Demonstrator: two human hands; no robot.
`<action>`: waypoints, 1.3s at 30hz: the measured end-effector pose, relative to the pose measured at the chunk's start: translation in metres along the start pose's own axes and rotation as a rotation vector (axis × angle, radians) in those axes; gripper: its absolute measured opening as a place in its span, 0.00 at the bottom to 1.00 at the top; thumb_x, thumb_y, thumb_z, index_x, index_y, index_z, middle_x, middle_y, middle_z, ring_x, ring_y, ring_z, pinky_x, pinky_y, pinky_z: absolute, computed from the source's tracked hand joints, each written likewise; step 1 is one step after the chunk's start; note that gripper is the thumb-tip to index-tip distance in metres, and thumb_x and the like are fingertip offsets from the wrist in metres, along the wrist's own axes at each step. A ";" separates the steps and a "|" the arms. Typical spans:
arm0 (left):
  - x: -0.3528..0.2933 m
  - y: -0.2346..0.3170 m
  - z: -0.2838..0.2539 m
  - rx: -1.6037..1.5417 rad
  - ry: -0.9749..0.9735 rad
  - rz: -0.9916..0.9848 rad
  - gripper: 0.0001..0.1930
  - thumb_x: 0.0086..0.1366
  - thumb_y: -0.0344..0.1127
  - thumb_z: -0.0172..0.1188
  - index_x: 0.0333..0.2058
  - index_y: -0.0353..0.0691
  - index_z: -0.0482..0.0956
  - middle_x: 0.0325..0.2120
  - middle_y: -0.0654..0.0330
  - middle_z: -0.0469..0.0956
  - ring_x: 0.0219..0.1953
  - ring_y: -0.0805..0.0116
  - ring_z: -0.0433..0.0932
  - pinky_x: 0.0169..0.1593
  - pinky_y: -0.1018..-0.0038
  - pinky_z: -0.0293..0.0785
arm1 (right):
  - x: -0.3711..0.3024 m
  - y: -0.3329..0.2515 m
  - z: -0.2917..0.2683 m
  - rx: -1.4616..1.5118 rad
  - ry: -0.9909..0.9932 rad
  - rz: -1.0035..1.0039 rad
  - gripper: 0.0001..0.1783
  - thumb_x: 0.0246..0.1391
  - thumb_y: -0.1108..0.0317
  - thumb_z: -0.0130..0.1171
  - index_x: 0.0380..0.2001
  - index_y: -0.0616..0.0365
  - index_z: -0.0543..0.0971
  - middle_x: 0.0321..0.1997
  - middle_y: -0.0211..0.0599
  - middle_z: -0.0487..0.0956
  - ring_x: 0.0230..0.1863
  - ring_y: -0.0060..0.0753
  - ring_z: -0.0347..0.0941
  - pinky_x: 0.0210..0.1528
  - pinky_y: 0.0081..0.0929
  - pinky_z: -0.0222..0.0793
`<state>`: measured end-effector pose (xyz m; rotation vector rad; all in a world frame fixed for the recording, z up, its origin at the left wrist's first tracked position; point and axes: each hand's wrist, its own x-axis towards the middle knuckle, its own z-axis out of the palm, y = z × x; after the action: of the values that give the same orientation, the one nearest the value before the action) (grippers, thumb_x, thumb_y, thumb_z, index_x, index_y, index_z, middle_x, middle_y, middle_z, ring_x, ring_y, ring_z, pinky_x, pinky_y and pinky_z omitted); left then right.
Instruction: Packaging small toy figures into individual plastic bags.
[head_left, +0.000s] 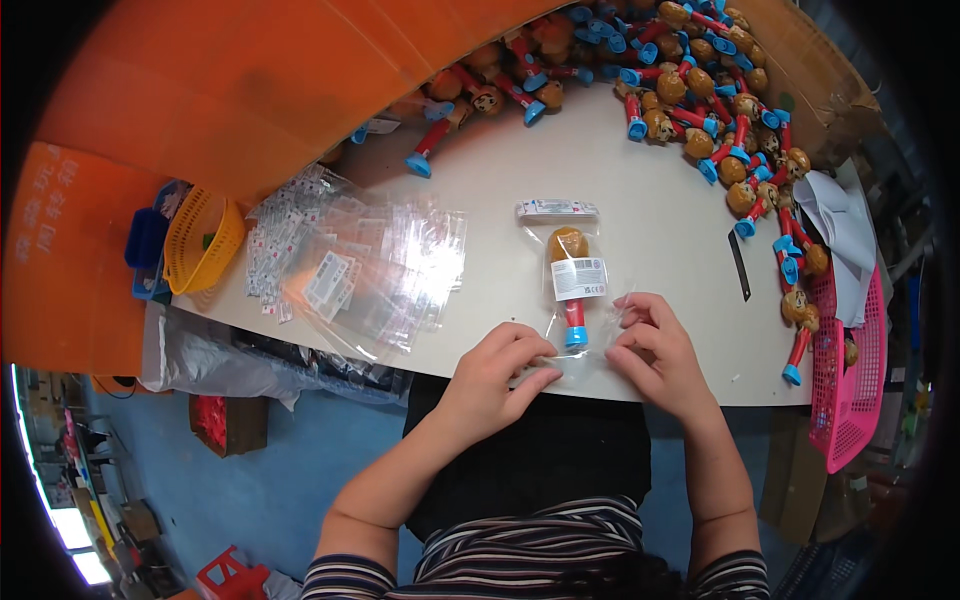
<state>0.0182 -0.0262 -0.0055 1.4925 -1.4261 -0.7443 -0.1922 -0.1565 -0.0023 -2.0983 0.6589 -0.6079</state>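
A clear plastic bag lies flat on the table in front of me, its printed header strip at the far end. Inside it is a toy figure with a brown round head, red body and blue base, partly covered by a white label. My left hand pinches the near left corner of the bag between thumb and fingers. At the near right edge, my right hand has its curled fingers closed on the bag's loose film.
Fanned clear bags lie to the left, beside a yellow basket. Many loose toy figures are heaped at the far right. A black strip-like tool and a pink basket are on the right. An orange board stands at the far left.
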 end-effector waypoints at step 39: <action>0.006 -0.016 0.023 -0.587 0.204 -0.386 0.16 0.61 0.22 0.63 0.45 0.33 0.69 0.32 0.59 0.76 0.31 0.78 0.77 0.36 0.83 0.75 | 0.019 -0.007 0.014 0.669 0.103 0.585 0.39 0.51 0.78 0.65 0.64 0.67 0.60 0.30 0.41 0.81 0.32 0.24 0.79 0.37 0.18 0.77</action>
<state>0.0053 -0.0385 -0.0286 1.3294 -0.6815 -1.0978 -0.1675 -0.1576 -0.0004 -1.1849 0.9252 -0.5054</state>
